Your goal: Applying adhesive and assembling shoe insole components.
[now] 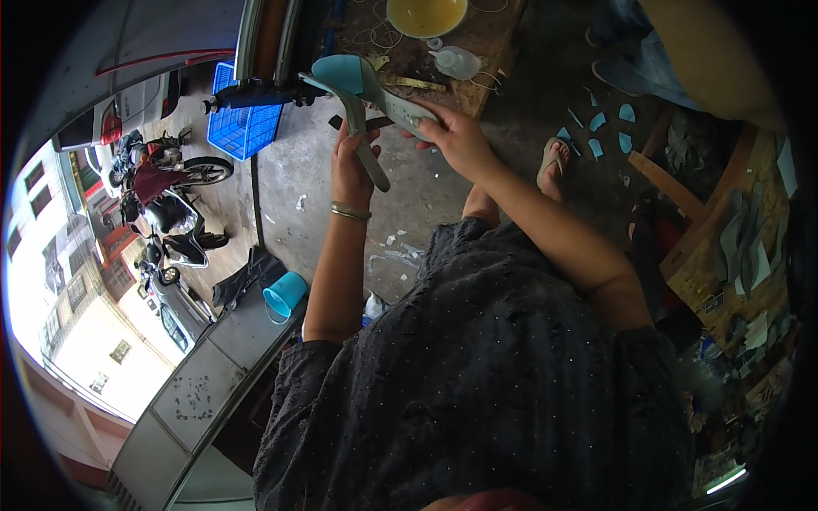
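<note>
Left hand: bare, bangle at wrist, fingers curled closed; left hand (350, 166) grips a slim, curved grey sole-shaped piece (355, 113), seen nearly edge-on.
Right hand: thumb over fingers, pinching; right hand (460, 142) has the narrow end of a broader pale-grey sole-shaped piece (399, 108) with a light-blue wide end.
Sole pieces: both up in the hands, wide ends side by side, short of the wooden worktable (503, 47). Looks like they may touch there; overlap hides it.
Worktable: yellow round bowl (426, 17), translucent white plastic bottle (457, 63) near its edge.
Floor: light-blue flat scraps (626, 112) near the sandaled foot (553, 162).
</note>
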